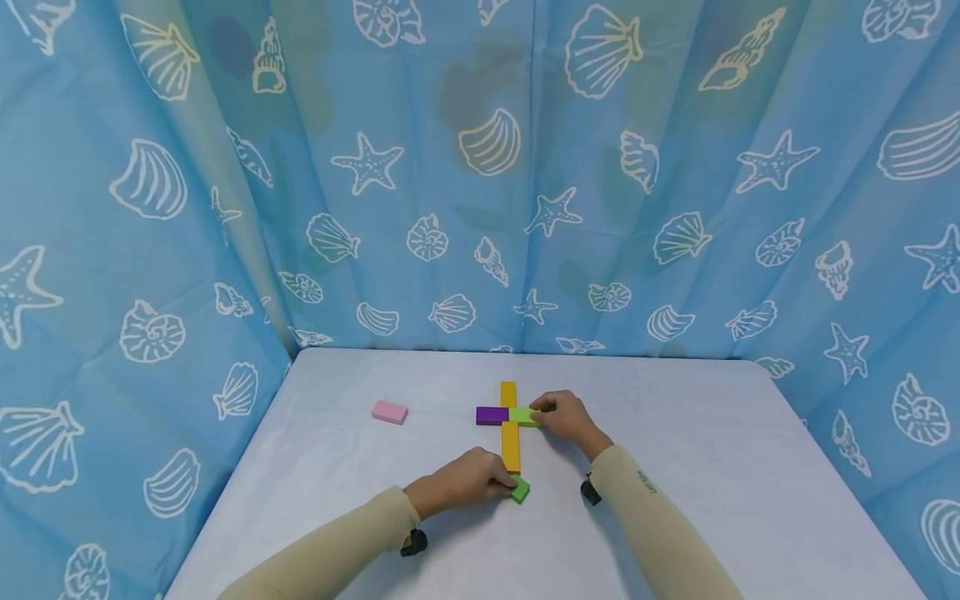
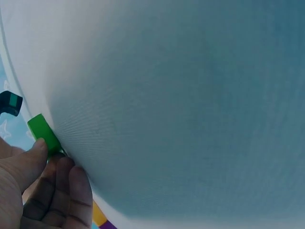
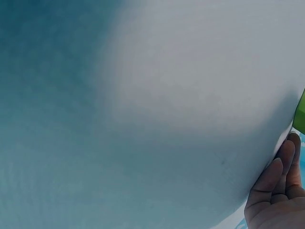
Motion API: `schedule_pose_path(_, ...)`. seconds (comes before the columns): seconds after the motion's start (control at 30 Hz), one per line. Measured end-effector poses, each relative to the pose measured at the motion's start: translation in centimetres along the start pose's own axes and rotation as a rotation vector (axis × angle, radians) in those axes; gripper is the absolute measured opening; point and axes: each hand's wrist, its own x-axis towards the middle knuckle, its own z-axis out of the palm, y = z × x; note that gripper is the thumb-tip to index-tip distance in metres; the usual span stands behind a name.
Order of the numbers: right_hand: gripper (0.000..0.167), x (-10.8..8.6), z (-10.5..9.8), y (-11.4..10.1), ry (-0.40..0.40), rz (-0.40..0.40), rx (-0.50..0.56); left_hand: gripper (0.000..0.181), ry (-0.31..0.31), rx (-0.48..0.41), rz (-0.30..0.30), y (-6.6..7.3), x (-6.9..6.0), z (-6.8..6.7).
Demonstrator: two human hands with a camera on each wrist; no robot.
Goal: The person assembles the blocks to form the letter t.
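Between the thumb and fingers of my left hand (image 1: 468, 477) is a green block (image 1: 521, 490), pinched just below the near end of a yellow block (image 1: 511, 448). The left wrist view shows the thumb on this green block (image 2: 44, 133). My right hand (image 1: 567, 417) grips the right end of a light green block (image 1: 522, 417); its fingertips partly cover that end. A purple block (image 1: 492, 416) lies against the light green block's left end. Another yellow block (image 1: 508, 393) extends behind them, so the blocks form a cross on the table.
A pink block (image 1: 390, 412) lies apart on the left of the white table (image 1: 675, 400). Blue curtains (image 1: 420, 183) with shell prints hang behind the table and along its sides. A dark wrist camera (image 1: 591, 490) sits under the right sleeve, another (image 1: 414, 543) under the left.
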Motion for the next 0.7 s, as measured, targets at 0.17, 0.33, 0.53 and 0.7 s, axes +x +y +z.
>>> schedule_pose_path(0.17, 0.019, -0.08, -0.06, -0.16, 0.002, -0.001, -0.001, 0.023, 0.001, -0.007, -0.001, -0.13, 0.08, 0.01)
schedule_pose_path(0.33, 0.018, -0.12, -0.05, -0.19, 0.006, -0.003, -0.001, 0.023, 0.005, -0.014, 0.006, -0.16, 0.09, -0.09)
schedule_pose_path(0.53, 0.019, -0.27, -0.13, -0.21, 0.005, -0.007, -0.009, 0.023, 0.009, -0.015, 0.007, -0.07, 0.03, -0.25)
schedule_pose_path(0.7, 0.019, -0.34, -0.19, -0.26, 0.002, -0.010, -0.016, 0.022, 0.004, -0.012, 0.004, 0.02, 0.06, -0.26)
